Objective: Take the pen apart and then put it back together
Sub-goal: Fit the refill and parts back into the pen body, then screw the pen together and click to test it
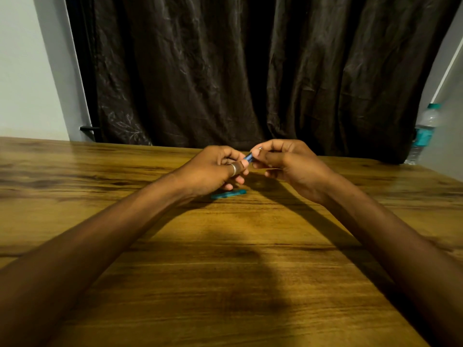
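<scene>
Forearms, two, bare, entering from the bottom corners and converging over the worktop (225,284), a wood-grain surface. Left hand (213,171): fingers curled narrow, a metal ring (233,169) on one of them, tips pinched on the near end of the pen. Right hand (290,164): likewise closed, thumb and forefinger pinching the far end. Pen (248,156): held between both hands above the worktop; we see only a short blue section in the gap, with a small silvery tip showing at the right fingers. Teal piece (228,194): slim, lying flat on the worktop just below the left hand, partly hidden by it; we take it for a detached pen part, perhaps the cap, though we cannot be sure. Handling, as we judge it: light, stiff, smooth plastic, apt to slip under twisting; small inner parts could drop and roll. We would hold the barrel firmly on either side of its joint and turn or pull along its axis, not bend it. Also present: dark curtain (250,71) behind; water bottle (424,131) at far right, well apart.
</scene>
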A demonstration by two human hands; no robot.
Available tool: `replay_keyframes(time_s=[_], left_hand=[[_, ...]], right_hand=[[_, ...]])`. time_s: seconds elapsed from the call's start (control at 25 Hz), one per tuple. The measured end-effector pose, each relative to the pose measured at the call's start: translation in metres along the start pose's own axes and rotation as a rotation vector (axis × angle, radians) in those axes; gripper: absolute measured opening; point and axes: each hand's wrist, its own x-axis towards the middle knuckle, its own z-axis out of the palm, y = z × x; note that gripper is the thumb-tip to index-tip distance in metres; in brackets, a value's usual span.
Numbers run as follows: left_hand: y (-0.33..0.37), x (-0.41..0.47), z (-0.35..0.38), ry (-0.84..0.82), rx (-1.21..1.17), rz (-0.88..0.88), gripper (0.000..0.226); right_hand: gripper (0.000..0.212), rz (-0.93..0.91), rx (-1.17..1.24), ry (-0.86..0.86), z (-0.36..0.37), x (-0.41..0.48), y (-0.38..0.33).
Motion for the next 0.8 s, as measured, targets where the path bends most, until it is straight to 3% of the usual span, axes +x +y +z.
replay_keyframes(time_s=[0.2,0.44,0.68,0.8], left_hand=[[-0.001,-0.003,0.004,-0.097,-0.073,-0.110,0.015],[0.001,-0.011,0.021,-0.148,-0.157,-0.143,0.016],[0.009,-0.016,0.020,-0.176,-0.482,-0.261,0.076],[0.002,-0.021,0.024,-0.202,-0.540,-0.300,0.086]], right_hand=[[0.012,0.035,0.259,0.156,-0.008,0.003,-0.010],[0.036,0.207,0.630,0.229,0.030,0.007,-0.016],[0.043,0.169,0.767,0.328,0.030,0.022,-0.034],[0.041,0.181,0.755,0.337,0.031,0.018,-0.022]])
